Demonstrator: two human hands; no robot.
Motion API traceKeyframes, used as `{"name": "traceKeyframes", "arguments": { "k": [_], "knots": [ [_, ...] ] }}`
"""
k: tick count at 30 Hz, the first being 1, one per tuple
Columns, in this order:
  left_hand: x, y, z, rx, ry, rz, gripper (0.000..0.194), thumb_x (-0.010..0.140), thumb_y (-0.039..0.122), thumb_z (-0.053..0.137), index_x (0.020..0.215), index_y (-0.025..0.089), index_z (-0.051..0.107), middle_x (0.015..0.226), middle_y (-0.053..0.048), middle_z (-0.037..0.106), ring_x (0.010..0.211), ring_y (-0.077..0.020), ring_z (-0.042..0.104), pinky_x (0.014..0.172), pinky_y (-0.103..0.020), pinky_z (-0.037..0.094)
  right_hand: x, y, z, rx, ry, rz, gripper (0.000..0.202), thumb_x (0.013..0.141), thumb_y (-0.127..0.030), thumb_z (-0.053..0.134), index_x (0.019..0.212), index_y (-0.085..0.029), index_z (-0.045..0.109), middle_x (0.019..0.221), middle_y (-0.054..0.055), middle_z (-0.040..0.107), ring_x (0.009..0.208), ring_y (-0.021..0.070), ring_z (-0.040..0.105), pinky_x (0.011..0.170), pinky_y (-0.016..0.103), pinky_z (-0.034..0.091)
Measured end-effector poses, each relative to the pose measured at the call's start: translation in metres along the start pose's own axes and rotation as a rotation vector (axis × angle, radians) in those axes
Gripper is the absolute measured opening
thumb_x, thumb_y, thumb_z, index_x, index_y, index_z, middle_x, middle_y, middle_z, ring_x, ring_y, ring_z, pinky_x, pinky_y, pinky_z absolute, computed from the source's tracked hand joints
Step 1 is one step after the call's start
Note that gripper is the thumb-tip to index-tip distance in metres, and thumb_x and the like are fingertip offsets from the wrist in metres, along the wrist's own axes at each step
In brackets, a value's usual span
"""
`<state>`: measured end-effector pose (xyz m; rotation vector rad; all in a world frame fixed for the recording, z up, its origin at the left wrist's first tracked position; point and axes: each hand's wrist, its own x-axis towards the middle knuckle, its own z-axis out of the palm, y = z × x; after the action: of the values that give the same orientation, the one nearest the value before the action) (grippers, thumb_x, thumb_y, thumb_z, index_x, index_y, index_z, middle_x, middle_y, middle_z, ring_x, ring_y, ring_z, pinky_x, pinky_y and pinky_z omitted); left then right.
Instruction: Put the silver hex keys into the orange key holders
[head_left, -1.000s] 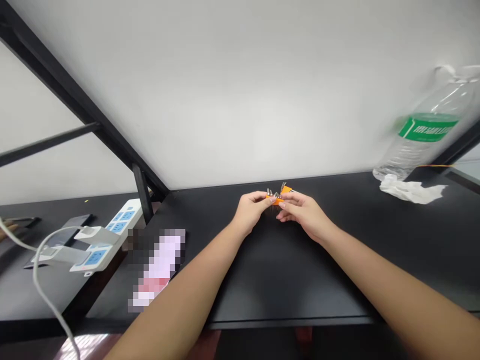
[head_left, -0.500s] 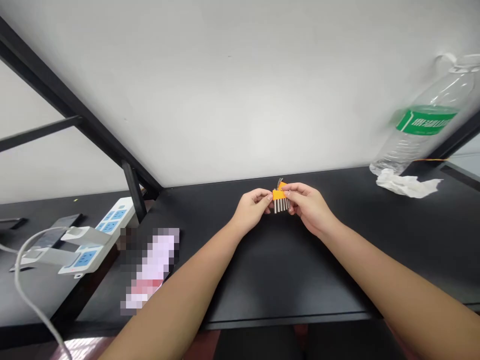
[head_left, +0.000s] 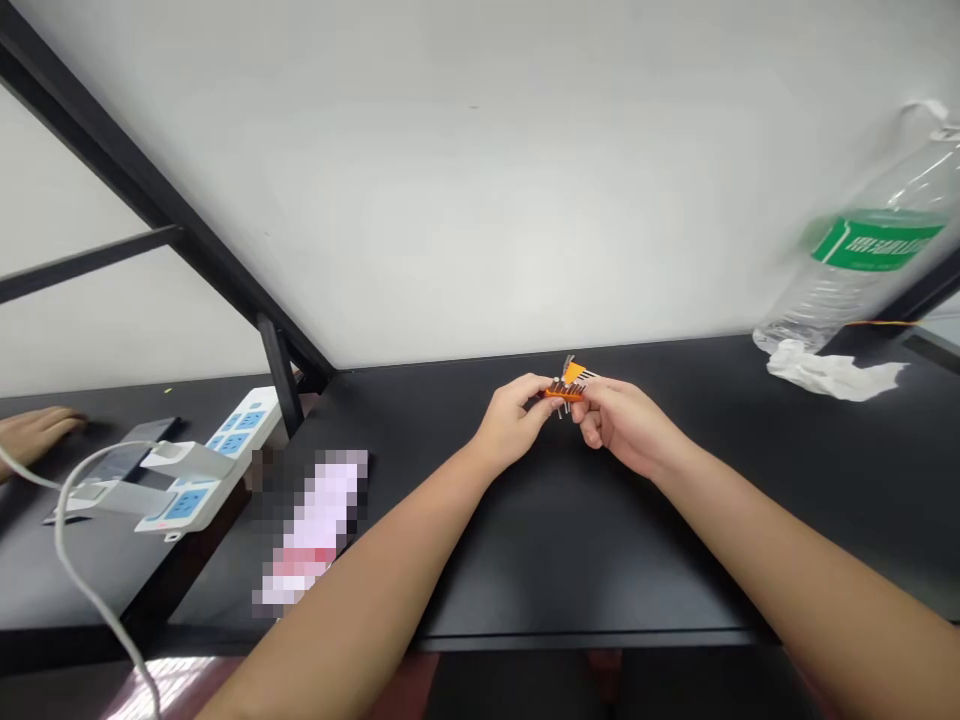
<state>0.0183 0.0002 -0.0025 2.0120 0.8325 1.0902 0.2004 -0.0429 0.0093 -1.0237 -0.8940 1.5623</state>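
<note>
Between my two hands, above the black desk [head_left: 570,540], is a hex key set [head_left: 564,395] in an orange plastic holder. Short metal ends stick up from the holder, and thin metal shanks show below it. A second orange part [head_left: 574,372] of it stands up behind at an angle, with metal keys beside it. My left hand [head_left: 517,415] is closed, thumb and fingers pinching the holder's left end. Closed at the right end, my right hand [head_left: 626,420] grips it with thumb and fingertips and hides part of it.
A large clear bottle [head_left: 877,240] with a green label stands at the right by the wall, beside crumpled tissue [head_left: 836,372]. On the left are a blurred-out pinkish object [head_left: 319,525], a white power strip [head_left: 217,460] with a cable, and another person's hand [head_left: 41,435] near a phone [head_left: 135,450].
The hex key holder has been tilted, so its top edge and key ends now face me rather than its flat side. Another person's hand has come into view at the left.
</note>
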Motion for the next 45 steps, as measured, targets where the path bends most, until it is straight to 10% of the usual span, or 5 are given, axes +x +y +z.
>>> {"name": "traceKeyframes", "arguments": {
  "k": [17,45],
  "knots": [
    [0.003,-0.016,0.010,-0.592,0.033,-0.417,0.036,0.077,0.043,0.080,0.092,0.015,0.064,0.073,-0.002,0.070,0.062,-0.0118,0.064,0.062,-0.025,0.053,0.007,0.017,0.008,-0.141,0.023,0.006,0.013,0.087,-0.029,0.070,0.086,-0.016,0.068,0.080,0.004,0.069,0.056,0.0099,0.064,0.052,0.020,0.052],
    [0.007,-0.010,0.000,-0.702,0.156,-0.464,0.041,0.071,0.041,0.086,0.093,0.014,0.064,0.083,-0.006,0.075,0.070,-0.0173,0.072,0.076,-0.037,0.060,0.005,0.012,0.003,-0.269,0.040,-0.026,0.022,0.084,-0.031,0.073,0.101,-0.018,0.067,0.081,0.003,0.067,0.059,0.0135,0.067,0.052,0.025,0.055]
  ]
}}
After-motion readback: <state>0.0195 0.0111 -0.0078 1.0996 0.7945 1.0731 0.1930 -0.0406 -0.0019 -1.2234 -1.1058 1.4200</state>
